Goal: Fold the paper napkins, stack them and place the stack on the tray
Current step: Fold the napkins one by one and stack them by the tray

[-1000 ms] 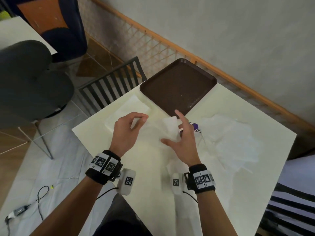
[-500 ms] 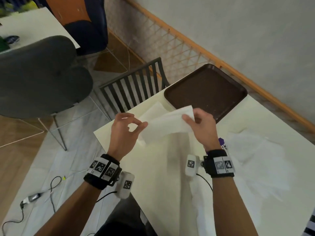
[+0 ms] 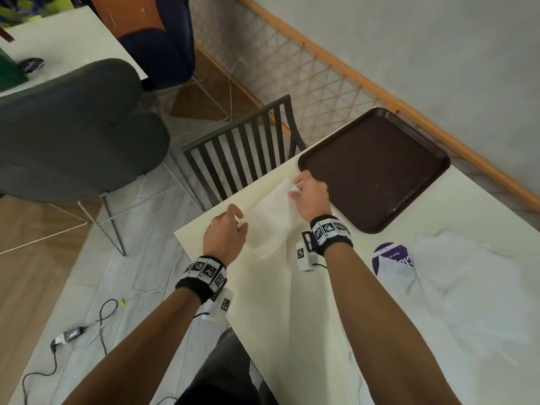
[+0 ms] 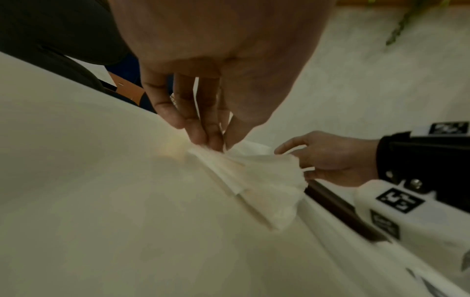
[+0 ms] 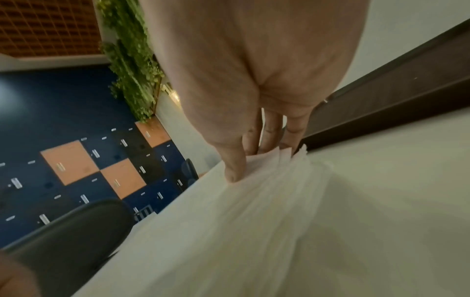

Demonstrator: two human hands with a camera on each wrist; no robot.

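Folding step: left hand (image 3: 224,235) and right hand (image 3: 311,195) each pinch an end of the white paper napkin (image 3: 270,220) near the surface's far-left edge, beside the empty brown plastic tray (image 3: 377,168). Next: crease flat, stack.

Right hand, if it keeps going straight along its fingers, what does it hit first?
Most likely the rim of the brown tray. The right hand pinches the far end of the napkin, fingers aimed at the tray's near corner; the gap is hard to judge.

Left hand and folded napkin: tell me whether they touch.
Touching. The left wrist view shows the left hand pinching the folded napkin at its corner.
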